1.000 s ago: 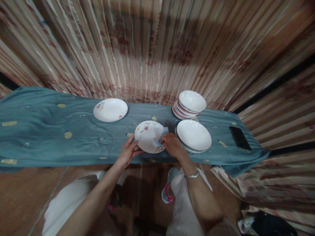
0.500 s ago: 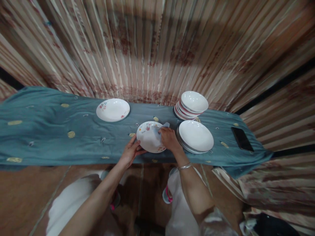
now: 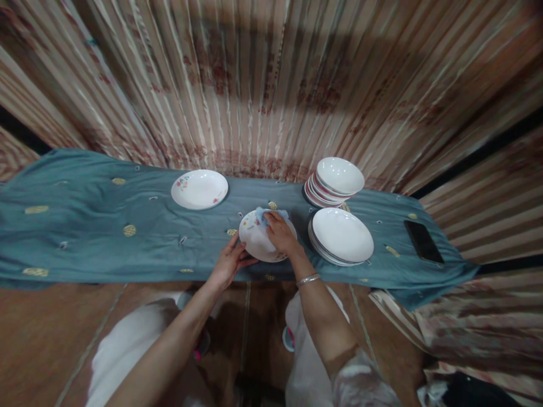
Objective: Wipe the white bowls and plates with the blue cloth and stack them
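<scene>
One plate (image 3: 257,243), head view: white, round, flower-printed; at the table's (image 3: 148,243) near edge, two o'clock from the left hand (image 3: 229,262), which pinches its rim. Right hand (image 3: 281,233) grips pale-blue cloth (image 3: 261,217) at the plate's twelve o'clock.

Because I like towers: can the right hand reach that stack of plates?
Probably yes: the stack of plates sits close to the right hand, nothing seems between them, though it's busy with a blue cloth.
</scene>
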